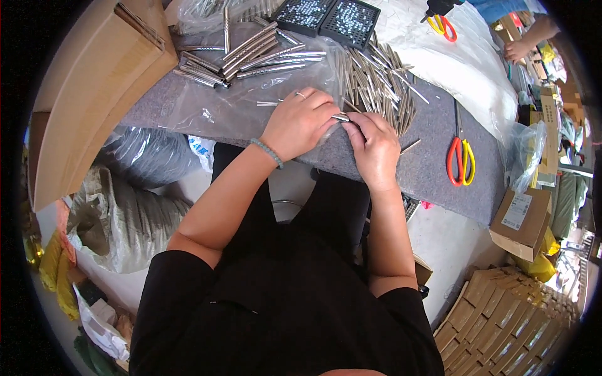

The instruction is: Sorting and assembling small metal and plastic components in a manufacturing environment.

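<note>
Over the near edge of the grey-covered table [439, 182], my left hand [301, 123] and my right hand [378, 150] meet fingertip to fingertip. Both are closed in a pinch on one short, shiny metal tube [340, 117], mostly covered by the fingers. Just beyond my right hand lies a heap of thin metal rods [376, 84]. Thicker silver tubes with holes along them [257, 53] are piled on clear plastic, past my left hand. A few thin rods [269, 103] rest beside my left hand.
Two black trays of small shiny pieces [304, 14] stand at the back. Scissors with red and yellow handles [461, 161] lie at right; another pair [442, 26] is farther back. A large cardboard box [100, 94] blocks the left. Another person's hand [519, 50] shows at far right.
</note>
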The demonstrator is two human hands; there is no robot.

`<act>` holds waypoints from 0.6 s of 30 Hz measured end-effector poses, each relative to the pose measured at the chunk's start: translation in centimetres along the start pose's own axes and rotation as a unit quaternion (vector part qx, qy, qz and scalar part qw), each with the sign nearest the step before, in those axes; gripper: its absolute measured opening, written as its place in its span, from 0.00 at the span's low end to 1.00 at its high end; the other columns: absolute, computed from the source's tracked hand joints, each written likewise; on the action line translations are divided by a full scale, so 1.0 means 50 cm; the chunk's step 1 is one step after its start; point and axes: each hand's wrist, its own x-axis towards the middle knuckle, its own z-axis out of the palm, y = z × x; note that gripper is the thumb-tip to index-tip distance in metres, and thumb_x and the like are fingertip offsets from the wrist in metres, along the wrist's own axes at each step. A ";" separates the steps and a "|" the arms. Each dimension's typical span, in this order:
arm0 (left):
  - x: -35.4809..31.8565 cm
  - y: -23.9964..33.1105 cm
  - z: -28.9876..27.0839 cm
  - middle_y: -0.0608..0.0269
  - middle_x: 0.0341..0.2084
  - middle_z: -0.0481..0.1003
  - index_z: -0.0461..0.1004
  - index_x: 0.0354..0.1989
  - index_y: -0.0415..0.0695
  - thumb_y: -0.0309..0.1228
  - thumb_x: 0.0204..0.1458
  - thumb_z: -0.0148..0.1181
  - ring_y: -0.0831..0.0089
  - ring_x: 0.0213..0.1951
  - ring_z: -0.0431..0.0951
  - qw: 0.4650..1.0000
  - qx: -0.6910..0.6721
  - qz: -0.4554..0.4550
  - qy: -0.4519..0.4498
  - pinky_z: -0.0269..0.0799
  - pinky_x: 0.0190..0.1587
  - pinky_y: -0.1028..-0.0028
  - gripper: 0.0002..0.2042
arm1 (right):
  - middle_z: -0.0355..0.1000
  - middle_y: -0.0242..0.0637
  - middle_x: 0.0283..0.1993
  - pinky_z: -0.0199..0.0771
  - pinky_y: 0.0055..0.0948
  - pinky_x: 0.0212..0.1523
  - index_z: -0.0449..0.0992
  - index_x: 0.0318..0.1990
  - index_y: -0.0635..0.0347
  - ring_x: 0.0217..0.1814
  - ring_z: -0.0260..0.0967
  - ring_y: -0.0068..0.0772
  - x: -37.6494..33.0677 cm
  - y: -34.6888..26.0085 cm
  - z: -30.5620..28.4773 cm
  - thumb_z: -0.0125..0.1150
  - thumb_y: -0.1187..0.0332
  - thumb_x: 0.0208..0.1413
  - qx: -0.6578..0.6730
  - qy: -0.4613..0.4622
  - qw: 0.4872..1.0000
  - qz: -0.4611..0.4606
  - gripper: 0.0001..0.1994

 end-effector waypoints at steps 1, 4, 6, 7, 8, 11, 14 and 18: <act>0.000 0.000 0.000 0.61 0.34 0.70 0.73 0.33 0.42 0.27 0.41 0.59 0.62 0.38 0.69 1.000 0.000 0.001 0.000 0.66 0.39 0.68 0.09 | 0.71 0.33 0.31 0.66 0.32 0.34 0.76 0.31 0.55 0.33 0.69 0.37 0.000 0.000 0.000 0.61 0.66 0.43 0.003 0.001 1.000 -0.001 0.07; -0.001 -0.002 0.000 0.61 0.35 0.70 0.72 0.33 0.42 0.27 0.41 0.58 0.62 0.38 0.69 1.000 -0.002 0.002 -0.003 0.66 0.39 0.68 0.09 | 0.71 0.33 0.30 0.65 0.32 0.34 0.76 0.31 0.55 0.33 0.69 0.37 0.000 0.002 0.000 0.61 0.66 0.43 0.012 0.002 1.000 -0.004 0.07; -0.001 -0.002 0.003 0.66 0.32 0.69 0.71 0.32 0.44 0.30 0.44 0.56 0.66 0.39 0.68 1.000 0.006 0.008 0.003 0.64 0.40 0.69 0.07 | 0.71 0.33 0.30 0.65 0.32 0.34 0.76 0.31 0.55 0.33 0.69 0.37 0.000 0.004 0.000 0.61 0.65 0.43 0.017 0.002 1.000 -0.006 0.07; 0.000 -0.001 0.003 0.66 0.32 0.69 0.71 0.32 0.44 0.30 0.44 0.56 0.66 0.39 0.68 1.000 0.006 0.008 0.003 0.64 0.40 0.69 0.07 | 0.71 0.33 0.30 0.65 0.32 0.34 0.76 0.31 0.55 0.33 0.69 0.37 -0.001 0.006 0.000 0.61 0.65 0.43 0.023 0.001 1.000 -0.004 0.07; 0.001 0.000 0.002 0.65 0.32 0.69 0.71 0.32 0.44 0.30 0.44 0.56 0.66 0.39 0.68 1.000 0.008 0.011 0.005 0.64 0.40 0.69 0.07 | 0.71 0.33 0.30 0.64 0.32 0.34 0.76 0.31 0.55 0.33 0.69 0.37 -0.001 0.007 -0.001 0.61 0.65 0.43 0.028 -0.001 1.000 -0.002 0.07; -0.001 0.001 0.001 0.65 0.32 0.69 0.71 0.33 0.44 0.30 0.44 0.56 0.66 0.39 0.69 1.000 0.011 0.009 0.003 0.64 0.41 0.69 0.08 | 0.71 0.33 0.30 0.64 0.31 0.34 0.76 0.31 0.56 0.33 0.69 0.37 0.000 0.005 -0.003 0.61 0.65 0.43 0.024 -0.009 1.000 -0.003 0.08; -0.001 0.001 0.002 0.64 0.32 0.69 0.71 0.33 0.43 0.30 0.44 0.56 0.66 0.39 0.69 1.000 0.014 0.002 -0.001 0.65 0.41 0.69 0.08 | 0.71 0.33 0.30 0.63 0.31 0.35 0.76 0.32 0.56 0.33 0.69 0.36 0.001 0.002 -0.005 0.61 0.66 0.43 0.010 -0.012 1.000 -0.015 0.08; 0.000 0.000 0.005 0.63 0.33 0.69 0.71 0.33 0.44 0.30 0.44 0.56 0.66 0.39 0.69 1.000 0.019 -0.003 -0.007 0.65 0.40 0.69 0.08 | 0.71 0.33 0.31 0.62 0.31 0.35 0.75 0.32 0.56 0.34 0.68 0.36 -0.002 0.006 -0.002 0.61 0.66 0.43 0.006 -0.012 1.000 -0.007 0.08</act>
